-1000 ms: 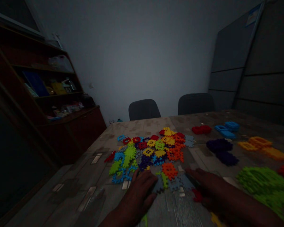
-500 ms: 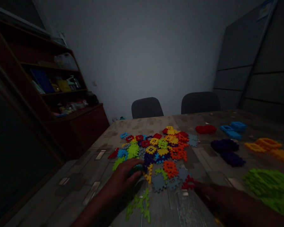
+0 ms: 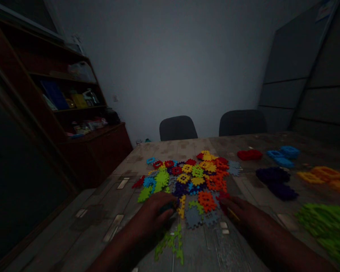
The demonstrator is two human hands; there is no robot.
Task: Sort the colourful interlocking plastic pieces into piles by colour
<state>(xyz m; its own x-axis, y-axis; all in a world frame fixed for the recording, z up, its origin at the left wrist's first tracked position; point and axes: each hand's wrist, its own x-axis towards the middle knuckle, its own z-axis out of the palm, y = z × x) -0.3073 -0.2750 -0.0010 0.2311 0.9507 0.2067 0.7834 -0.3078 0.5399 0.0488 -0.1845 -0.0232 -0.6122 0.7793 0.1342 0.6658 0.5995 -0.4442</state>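
Observation:
My left hand curls its fingers round dark bluish plastic building pieces, mostly hidden and dim. It rests left of a yellow toothed piece. At the right of the pile, my right hand has its fingertips on a red toothed building piece, and a narrow yellow piece shows along its fingers. Between the hands lie an orange square and a grey toothed square. A green openwork piece lies nearer me, below the left hand.
A mixed pile of building pieces spreads across the middle of the table. At right are sorted groups: red, blue, purple, orange and green. Two chairs stand behind; shelves at left.
My right hand has moved forward and left, bringing its fingers onto the red piece, which has shifted up toward the pile. My left hand stays nearly where it was. The view has turned slightly.

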